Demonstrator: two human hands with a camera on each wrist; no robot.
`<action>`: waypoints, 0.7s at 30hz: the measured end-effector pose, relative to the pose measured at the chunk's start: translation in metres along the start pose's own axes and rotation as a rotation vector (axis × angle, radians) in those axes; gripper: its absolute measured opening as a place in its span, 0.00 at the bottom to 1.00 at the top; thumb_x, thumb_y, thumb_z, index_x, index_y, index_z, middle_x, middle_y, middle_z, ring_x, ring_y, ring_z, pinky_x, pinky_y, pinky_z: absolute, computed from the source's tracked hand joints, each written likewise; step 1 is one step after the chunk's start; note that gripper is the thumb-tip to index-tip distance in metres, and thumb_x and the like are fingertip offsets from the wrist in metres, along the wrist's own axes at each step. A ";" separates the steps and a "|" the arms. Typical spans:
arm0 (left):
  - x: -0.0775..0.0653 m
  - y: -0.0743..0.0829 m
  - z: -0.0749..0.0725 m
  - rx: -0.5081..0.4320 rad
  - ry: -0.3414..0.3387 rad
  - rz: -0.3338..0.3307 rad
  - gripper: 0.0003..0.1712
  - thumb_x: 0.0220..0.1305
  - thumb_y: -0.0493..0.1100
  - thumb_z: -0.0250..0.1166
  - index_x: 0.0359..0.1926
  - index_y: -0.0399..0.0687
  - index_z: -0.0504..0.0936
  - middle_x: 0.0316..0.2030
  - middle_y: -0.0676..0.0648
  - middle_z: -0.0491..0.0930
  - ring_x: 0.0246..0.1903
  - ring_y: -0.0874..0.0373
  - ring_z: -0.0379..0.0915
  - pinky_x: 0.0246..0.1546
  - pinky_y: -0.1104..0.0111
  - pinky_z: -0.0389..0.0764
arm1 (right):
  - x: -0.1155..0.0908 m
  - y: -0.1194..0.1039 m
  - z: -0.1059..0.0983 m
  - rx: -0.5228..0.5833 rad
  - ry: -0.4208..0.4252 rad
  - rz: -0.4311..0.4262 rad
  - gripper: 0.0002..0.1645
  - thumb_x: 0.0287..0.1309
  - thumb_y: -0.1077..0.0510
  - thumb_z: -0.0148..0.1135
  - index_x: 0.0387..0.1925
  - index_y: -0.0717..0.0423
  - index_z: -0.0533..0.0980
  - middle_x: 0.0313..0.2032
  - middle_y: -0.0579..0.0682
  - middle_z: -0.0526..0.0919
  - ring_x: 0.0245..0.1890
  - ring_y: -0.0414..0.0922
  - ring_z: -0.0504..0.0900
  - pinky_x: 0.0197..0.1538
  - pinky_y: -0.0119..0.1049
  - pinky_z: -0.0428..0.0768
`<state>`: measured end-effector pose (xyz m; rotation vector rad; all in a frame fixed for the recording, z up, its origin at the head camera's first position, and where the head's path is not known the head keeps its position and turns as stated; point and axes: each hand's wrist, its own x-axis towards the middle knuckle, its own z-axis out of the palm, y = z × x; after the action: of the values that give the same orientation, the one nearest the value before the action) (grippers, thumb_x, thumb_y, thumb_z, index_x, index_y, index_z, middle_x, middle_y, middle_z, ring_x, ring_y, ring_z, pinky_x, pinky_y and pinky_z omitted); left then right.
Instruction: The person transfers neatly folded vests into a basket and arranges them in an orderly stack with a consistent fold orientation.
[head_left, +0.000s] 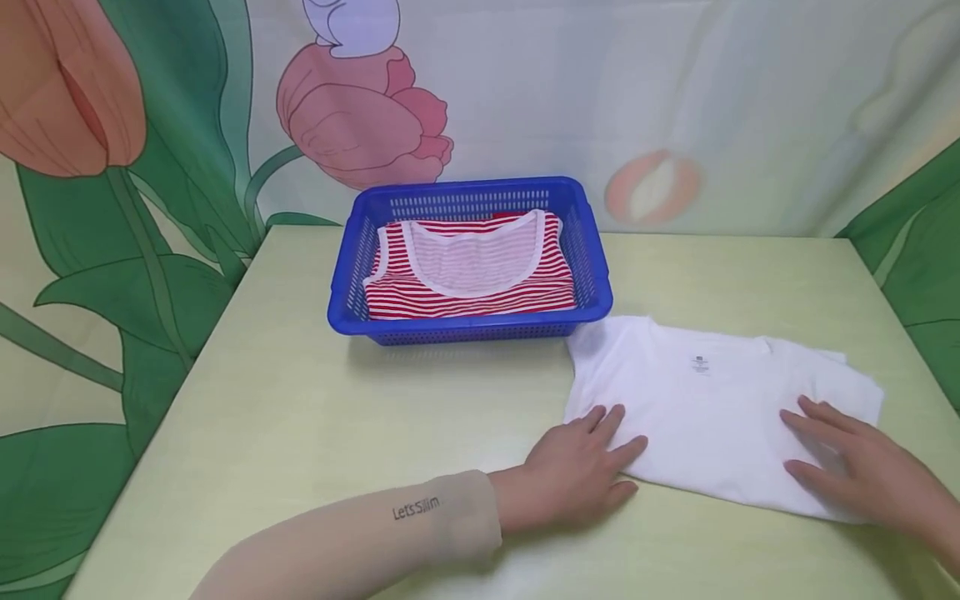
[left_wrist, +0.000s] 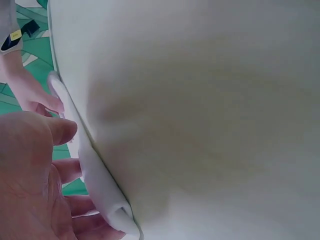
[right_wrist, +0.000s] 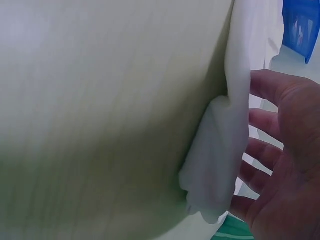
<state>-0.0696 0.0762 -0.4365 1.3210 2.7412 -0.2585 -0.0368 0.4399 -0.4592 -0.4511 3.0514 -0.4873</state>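
A folded white T-shirt lies on the table with its neckline and printed label facing up. My left hand rests with spread fingers on the shirt's left front corner. On the right side, my right hand touches the cloth, its fingers extended over the shirt. In the left wrist view, the fingers of the left hand lie along the folded edge of the shirt. The right wrist view has the right hand with fingertips at the rolled edge of the white cloth.
A blue plastic basket stands at the back of the table, touching or overlapping the shirt's back left corner in view. Inside it lies a folded red-and-white striped top. Behind the pale table hangs a flower-patterned cloth.
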 end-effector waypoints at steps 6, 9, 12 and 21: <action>-0.024 -0.002 0.003 -0.022 0.033 0.004 0.29 0.69 0.65 0.43 0.68 0.66 0.56 0.66 0.44 0.55 0.64 0.52 0.53 0.49 0.68 0.70 | 0.002 -0.015 0.003 -0.014 -0.035 0.001 0.37 0.57 0.40 0.62 0.65 0.38 0.61 0.67 0.47 0.55 0.65 0.55 0.56 0.58 0.58 0.59; -0.037 -0.003 0.006 -0.035 0.050 0.004 0.30 0.69 0.65 0.44 0.68 0.66 0.57 0.66 0.44 0.55 0.64 0.52 0.53 0.47 0.68 0.72 | 0.002 -0.023 0.004 -0.020 -0.033 -0.016 0.37 0.56 0.39 0.63 0.65 0.37 0.61 0.67 0.46 0.56 0.65 0.52 0.56 0.61 0.52 0.58; -0.049 -0.003 0.008 -0.042 0.056 0.008 0.31 0.69 0.66 0.44 0.68 0.65 0.56 0.66 0.43 0.54 0.64 0.51 0.52 0.47 0.68 0.73 | 0.003 -0.030 0.005 -0.030 -0.032 -0.032 0.38 0.55 0.38 0.64 0.65 0.36 0.61 0.67 0.45 0.56 0.66 0.50 0.55 0.60 0.51 0.60; -0.065 -0.007 0.007 -0.152 0.060 0.002 0.32 0.68 0.66 0.45 0.68 0.61 0.58 0.65 0.46 0.58 0.63 0.55 0.55 0.46 0.67 0.73 | 0.005 -0.040 0.004 -0.038 -0.036 -0.068 0.37 0.56 0.39 0.63 0.65 0.38 0.62 0.66 0.46 0.58 0.64 0.51 0.58 0.58 0.52 0.63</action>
<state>-0.0344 0.0209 -0.4323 1.3117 2.7448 -0.0090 -0.0300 0.4015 -0.4505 -0.5601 3.0238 -0.4192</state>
